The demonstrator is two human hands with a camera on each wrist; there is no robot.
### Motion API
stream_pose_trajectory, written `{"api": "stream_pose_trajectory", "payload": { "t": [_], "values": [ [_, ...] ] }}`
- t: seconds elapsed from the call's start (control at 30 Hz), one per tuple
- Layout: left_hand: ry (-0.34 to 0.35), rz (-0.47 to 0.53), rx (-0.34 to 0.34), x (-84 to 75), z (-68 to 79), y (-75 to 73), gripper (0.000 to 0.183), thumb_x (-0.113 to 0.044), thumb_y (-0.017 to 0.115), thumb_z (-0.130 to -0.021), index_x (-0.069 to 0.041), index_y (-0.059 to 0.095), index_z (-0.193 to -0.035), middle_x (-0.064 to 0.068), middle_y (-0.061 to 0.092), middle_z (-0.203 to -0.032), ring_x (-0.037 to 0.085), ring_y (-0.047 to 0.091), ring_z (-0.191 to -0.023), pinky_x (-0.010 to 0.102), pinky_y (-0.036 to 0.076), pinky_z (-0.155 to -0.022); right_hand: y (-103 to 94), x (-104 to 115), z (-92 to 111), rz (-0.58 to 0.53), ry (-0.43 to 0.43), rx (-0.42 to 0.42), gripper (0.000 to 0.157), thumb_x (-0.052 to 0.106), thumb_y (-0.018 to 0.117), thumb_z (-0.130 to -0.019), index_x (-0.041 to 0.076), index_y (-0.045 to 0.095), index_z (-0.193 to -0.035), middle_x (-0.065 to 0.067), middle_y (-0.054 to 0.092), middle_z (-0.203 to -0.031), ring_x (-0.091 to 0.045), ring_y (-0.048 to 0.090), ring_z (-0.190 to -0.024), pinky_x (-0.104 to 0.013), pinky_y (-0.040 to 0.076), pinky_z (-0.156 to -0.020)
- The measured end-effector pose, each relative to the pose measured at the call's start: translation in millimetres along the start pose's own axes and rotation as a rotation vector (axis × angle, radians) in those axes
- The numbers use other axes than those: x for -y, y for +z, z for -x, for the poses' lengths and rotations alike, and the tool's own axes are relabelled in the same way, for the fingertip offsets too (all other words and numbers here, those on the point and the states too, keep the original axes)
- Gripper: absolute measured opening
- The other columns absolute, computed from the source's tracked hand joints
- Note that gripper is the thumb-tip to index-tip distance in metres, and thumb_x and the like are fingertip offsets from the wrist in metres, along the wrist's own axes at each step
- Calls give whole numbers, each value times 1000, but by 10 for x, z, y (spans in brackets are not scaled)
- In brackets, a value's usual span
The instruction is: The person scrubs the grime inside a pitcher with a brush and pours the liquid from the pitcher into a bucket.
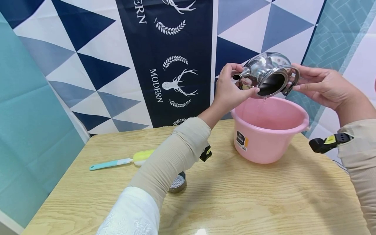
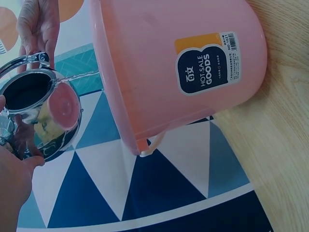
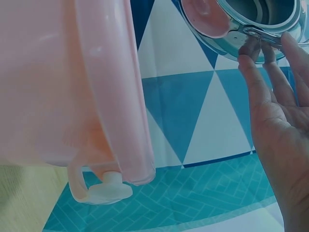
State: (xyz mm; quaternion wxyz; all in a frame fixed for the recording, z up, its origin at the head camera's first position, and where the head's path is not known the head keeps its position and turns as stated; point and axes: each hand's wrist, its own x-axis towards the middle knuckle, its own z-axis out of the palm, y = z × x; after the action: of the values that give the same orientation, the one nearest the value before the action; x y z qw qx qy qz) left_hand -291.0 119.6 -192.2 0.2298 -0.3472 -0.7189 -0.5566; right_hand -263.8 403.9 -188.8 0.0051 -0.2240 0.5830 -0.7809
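Note:
A shiny steel teapot [image 1: 264, 73], lidless, is tipped on its side above a pink bucket [image 1: 264, 143], its round opening facing down toward me. In the left wrist view a thin stream of water [image 2: 79, 76] runs from its opening into the bucket. My left hand [image 1: 230, 88] grips the teapot at the spout side, thumb near the rim of the opening. On the other side my right hand [image 1: 326, 83] holds it by the hinged handle [image 1: 296, 76], with fingertips against the body and thumb at the handle's lower end.
A bottle brush with a turquoise handle [image 1: 110, 164] and yellow sponge head [image 1: 142, 156] lies on the wooden table [image 1: 235, 202], partly behind my left forearm. Near it sits a small perforated metal strainer [image 1: 178, 182], half covered by the sleeve. A patterned curtain [image 1: 97, 65] hangs behind the table.

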Motion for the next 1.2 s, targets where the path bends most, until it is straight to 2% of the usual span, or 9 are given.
{"api": "stream_pose_trajectory", "payload": {
  "t": [0.43,0.83,1.2],
  "values": [
    [28,7,6,5,21,6,60,-9,87,-70,-6,46,-113,3,48,-124,3,45,-111,11,48,-83,2,-14,14,-15,-4,-3,65,-30,45,-86,9,57,-136,-1,65,-126,-13,64,-110,-25,54,-85],
    [45,-14,7,3,24,15,60,-8,88,-70,-6,46,-112,4,48,-128,3,45,-112,11,48,-83,1,-17,40,-65,-20,30,64,-31,43,-86,7,57,-136,-9,67,-122,-17,64,-110,-28,54,-84],
    [73,-31,6,9,18,14,59,-8,88,-69,-6,47,-111,4,48,-134,1,43,-114,11,47,-84,27,-15,47,-71,-31,15,65,-31,44,-86,7,57,-136,-9,67,-121,-17,65,-109,-28,55,-83]
  ]
}}
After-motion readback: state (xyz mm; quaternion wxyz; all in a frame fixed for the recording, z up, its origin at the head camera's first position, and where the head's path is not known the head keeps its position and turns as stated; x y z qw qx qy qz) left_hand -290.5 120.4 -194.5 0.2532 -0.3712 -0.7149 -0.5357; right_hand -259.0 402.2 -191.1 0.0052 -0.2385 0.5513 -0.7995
